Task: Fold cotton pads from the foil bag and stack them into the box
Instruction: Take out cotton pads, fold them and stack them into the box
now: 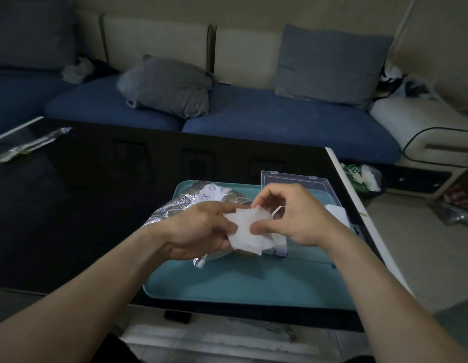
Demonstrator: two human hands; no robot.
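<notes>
Both hands meet at the centre of the frame, above a teal tray (227,286). The left hand (201,229) holds a white cotton pad (247,229) from the left side, thumb on top and fingers curled beneath it. The right hand (298,213) pinches the same pad from the right: the thumb presses on the pad's face, and the forefinger curls over its upper edge. The pad is held in the air, partly creased, with more than one layer visible at its lower edge.

The foil bag (185,203) lies on the left part of the tray, directly behind and below the left hand. It is crumpled, and a white printed label shows on its upper side.

The box (337,213) is of clear plastic and stands on the right part of the tray, largely hidden by the right hand. Its hinged lid (293,180) stands open at the far side. White pads lie inside it at the right; their number cannot be determined.

The tray rests on a black glossy table (83,205) near its right edge. A clear plastic wrapper (28,145) lies on the table at the upper left of the frame. Behind the table stands a blue sofa (280,124) bearing grey cushions (167,85).
</notes>
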